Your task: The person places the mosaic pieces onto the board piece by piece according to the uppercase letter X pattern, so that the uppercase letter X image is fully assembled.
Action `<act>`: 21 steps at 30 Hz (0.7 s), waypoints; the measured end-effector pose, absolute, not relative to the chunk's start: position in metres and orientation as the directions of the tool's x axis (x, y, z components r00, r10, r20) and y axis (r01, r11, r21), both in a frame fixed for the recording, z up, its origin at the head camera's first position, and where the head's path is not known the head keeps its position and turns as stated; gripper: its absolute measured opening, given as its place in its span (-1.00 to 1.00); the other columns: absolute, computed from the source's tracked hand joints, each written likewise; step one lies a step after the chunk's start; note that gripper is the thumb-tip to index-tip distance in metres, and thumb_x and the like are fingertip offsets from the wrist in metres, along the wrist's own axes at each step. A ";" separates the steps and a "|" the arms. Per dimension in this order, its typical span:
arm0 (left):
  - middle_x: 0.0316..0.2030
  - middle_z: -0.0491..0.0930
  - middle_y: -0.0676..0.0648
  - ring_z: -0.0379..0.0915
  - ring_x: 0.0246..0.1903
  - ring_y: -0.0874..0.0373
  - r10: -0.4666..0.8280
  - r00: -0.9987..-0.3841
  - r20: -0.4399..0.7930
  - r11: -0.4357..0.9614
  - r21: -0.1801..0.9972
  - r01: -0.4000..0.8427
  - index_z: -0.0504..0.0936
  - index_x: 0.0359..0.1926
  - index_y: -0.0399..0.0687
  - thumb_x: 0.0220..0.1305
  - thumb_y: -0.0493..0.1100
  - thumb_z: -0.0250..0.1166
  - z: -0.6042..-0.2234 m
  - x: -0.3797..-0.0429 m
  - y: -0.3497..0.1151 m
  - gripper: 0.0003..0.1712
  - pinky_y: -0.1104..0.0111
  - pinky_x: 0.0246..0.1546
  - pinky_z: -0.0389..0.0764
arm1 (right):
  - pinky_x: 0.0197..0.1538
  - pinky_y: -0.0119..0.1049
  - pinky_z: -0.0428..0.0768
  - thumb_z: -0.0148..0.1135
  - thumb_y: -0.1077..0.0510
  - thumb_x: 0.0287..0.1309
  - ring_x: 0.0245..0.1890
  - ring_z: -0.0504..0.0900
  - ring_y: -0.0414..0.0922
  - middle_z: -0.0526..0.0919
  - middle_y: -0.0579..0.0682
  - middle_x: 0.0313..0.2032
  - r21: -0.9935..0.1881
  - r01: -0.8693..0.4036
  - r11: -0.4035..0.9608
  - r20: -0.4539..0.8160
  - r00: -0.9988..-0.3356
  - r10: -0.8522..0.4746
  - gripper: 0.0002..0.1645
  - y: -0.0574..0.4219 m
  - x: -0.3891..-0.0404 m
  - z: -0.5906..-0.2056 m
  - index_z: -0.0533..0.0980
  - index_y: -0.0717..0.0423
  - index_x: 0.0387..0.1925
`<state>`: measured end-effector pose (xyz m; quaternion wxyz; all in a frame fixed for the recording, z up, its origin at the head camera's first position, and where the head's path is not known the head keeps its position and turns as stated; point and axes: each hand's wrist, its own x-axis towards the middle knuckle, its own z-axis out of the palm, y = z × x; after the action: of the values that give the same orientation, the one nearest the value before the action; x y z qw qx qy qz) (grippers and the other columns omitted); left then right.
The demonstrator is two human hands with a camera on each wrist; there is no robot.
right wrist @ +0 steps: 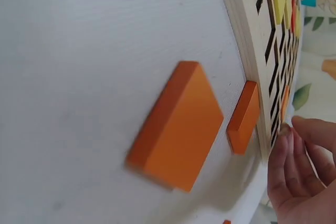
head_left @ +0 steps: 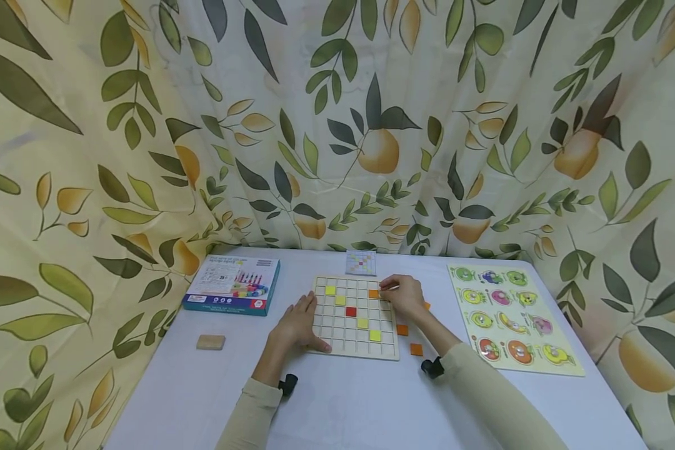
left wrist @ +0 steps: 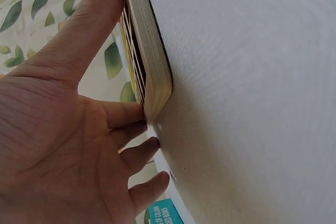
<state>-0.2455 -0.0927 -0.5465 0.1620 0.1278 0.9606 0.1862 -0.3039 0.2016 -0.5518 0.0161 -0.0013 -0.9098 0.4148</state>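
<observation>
Between the hands: a pale grid board (head_left: 351, 340), lying flat on the white bench (head_left: 360, 406).
Left of the grid: the left hand (head_left: 298, 322), fingers straight and spread by the board's left edge, thumb at the near edge; it touches the board around the near left corner.
Right of the grid: the right hand (head_left: 403, 294), fingers bent, thumb and fingertips close together over the far right part of the board (whether they pinch a tile, I cannot tell).
Beside those fingertips: an orange tile (head_left: 374, 294), set in the grid.
Slanting across the cells: four yellow tiles (head_left: 362, 323) and, in the middle of their row, one red tile (head_left: 351, 312).
Loose on the bench: three orange pieces (head_left: 416, 350), all right of the grid, one partly hidden by the right hand.
Beyond the far edge: a small pattern card (head_left: 361, 263).
Farther left: a boxed set (head_left: 232, 285) and a wooden block (head_left: 210, 342).
Farther right: a fruit puzzle (head_left: 539, 341).
</observation>
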 end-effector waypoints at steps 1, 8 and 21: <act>0.66 -0.08 -0.17 -0.21 0.64 -0.10 0.305 -0.915 -0.263 0.898 0.399 0.185 0.02 0.64 -0.26 -0.19 0.33 0.70 -0.547 -0.245 -0.093 0.57 -0.02 0.61 -0.04 | -0.25 -0.27 0.66 0.49 0.25 0.18 -0.27 0.75 -0.10 0.79 -0.02 -0.26 -0.754 -0.018 0.656 0.036 -0.999 0.014 -0.80 0.204 -0.302 -0.551 0.75 0.15 -0.13; 0.67 -0.09 -0.17 -0.22 0.65 -0.09 0.304 -0.915 -0.265 0.899 0.397 0.184 0.01 0.65 -0.25 -0.18 0.33 0.70 -0.547 -0.245 -0.093 0.58 -0.02 0.61 -0.04 | -0.21 -0.23 0.66 0.43 0.27 0.26 -0.24 0.71 -0.05 0.77 0.05 -0.17 -0.733 -0.015 0.680 0.052 -0.998 0.035 -0.78 0.222 -0.286 -0.541 0.73 0.16 -0.05; 0.65 -0.05 -0.22 -0.18 0.64 -0.14 0.309 -0.918 -0.247 0.889 0.417 0.187 0.04 0.63 -0.31 -0.19 0.29 0.71 -0.543 -0.242 -0.093 0.56 -0.05 0.60 -0.02 | -0.19 -0.21 0.64 0.47 0.28 0.18 -0.21 0.70 -0.01 0.76 0.10 -0.20 -0.663 0.043 0.748 0.035 -0.996 0.088 -0.68 0.276 -0.270 -0.548 0.69 0.23 -0.01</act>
<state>-0.2423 -0.0929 -0.5430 0.1553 0.1294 0.9594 0.1965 -0.2700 0.2755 -0.5483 0.0319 -0.0349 -0.9342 0.3535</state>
